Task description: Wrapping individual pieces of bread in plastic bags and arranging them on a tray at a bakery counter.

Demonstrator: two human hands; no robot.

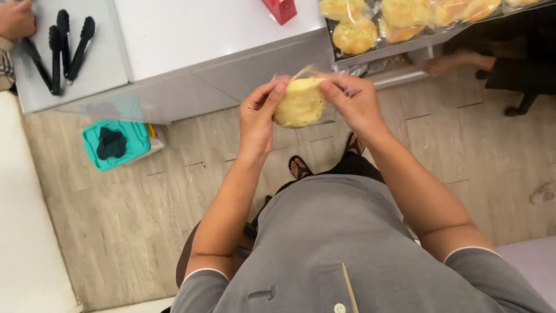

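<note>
1. The left hand point(258, 119) and the right hand point(353, 104) meet just above the middle of the view, both gripping one round yellow bun point(300, 104) between fingers and thumbs.
2. A clear plastic bag point(307, 74) sits around the bun; its loose mouth sticks up at the bun's 12 o'clock, between the two thumbs, and looks unsealed.
3. At 1 o'clock from the hands, a tray point(347, 58) holds more bagged buns point(354, 36) lying in a row, so part of the batch appears wrapped already; this bun seems mid-wrap, its bag not yet closed.
4. At 10 o'clock, black tongs point(61, 49) lie on a grey tray point(104, 69), with another person's hand point(16, 18) beside them.
5. A red box point(280, 8) stands on the white counter point(202, 35) at 12 o'clock.
6. A teal container point(116, 144) sits on the floor at 9 o'clock.
</note>
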